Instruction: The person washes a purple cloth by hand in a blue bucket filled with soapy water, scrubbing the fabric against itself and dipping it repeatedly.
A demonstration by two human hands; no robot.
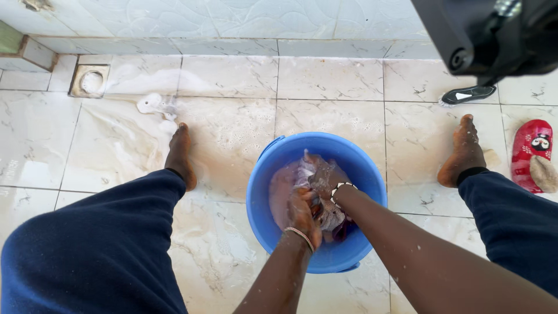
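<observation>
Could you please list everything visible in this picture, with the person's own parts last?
bucket: one, blue, on the floor between the feet
cloth: one wet bundle, pale, inside the bucket
floor: pale marbled tiles, wet and soapy
drain: one, square, far left
suds: one white patch, near the drain
slipper: one, red, far right
sandal: one, black, upper right
feet: two, bare, either side of the bucket
left hand: gripping the cloth
right hand: gripping the cloth

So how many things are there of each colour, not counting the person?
Blue: 1, the bucket
Red: 1, the slipper
Black: 1, the sandal
White or pale: 2, the wet cloth held by both hands, and the floor drain
Total: 5
</observation>
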